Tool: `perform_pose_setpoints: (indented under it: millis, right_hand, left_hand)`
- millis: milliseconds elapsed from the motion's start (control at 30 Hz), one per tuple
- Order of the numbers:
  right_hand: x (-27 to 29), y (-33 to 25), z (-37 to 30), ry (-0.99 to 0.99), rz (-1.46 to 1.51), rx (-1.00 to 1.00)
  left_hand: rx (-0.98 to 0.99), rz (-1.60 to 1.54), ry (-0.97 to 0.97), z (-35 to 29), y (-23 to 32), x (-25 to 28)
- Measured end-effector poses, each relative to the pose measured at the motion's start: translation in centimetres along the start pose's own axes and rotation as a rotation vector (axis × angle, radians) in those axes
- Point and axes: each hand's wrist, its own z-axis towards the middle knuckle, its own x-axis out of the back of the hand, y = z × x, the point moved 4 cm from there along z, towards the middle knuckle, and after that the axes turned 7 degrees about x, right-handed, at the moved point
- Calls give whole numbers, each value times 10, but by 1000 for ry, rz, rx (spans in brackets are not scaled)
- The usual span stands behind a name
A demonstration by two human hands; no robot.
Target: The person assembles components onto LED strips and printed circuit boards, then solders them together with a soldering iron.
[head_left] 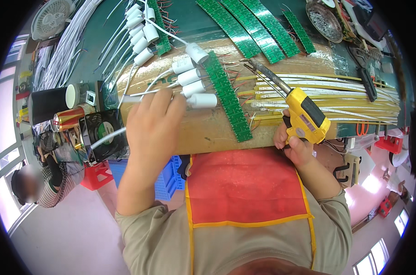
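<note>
My left hand [155,121] is closed, its fingers at the near end of a white cylinder [202,100] with a white cable [108,137] trailing left below the hand. That cylinder lies in a row with several other white cabled cylinders [191,77]. Right beside them runs a strip of green circuit boards [228,98] with thin wires on its edges. My right hand [294,143] grips a yellow and black soldering gun [307,114]. Its metal tip points up and left, just right of the strip's upper part. The left fingertips are partly hidden.
Cardboard [199,135] covers the bench front. Yellow-and-white strips [327,103] lie right; more green board strips [254,27] lie behind. More white cylinders [144,57] and cables sit at back left. A small black fan [102,130] stands left; a metal dish [325,22] back right. Another person [52,183] sits far left.
</note>
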Motion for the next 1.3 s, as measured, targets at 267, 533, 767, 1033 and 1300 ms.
perform_pose_setpoints:
  millis: [267,533,767,1033,1300]
  right_hand:
    - [0,-1,-2,-9,1,-7]
    - [0,-2,-2,-27,-42,7]
    - [-4,-3,-1,-42,-72,-26]
    - [-1,0,-8,-92,-132,-44]
    - [1,1,-10,-104,-183,-35]
  left_hand:
    - [-36,-76,172,71,-13,-43]
    - [114,-467,344,32,-3,-24]
    - [59,-630,198,-13,32,-75]
    - [47,-486,362,-11,35,-83]
    - [53,-511,341,-12,35,-81]
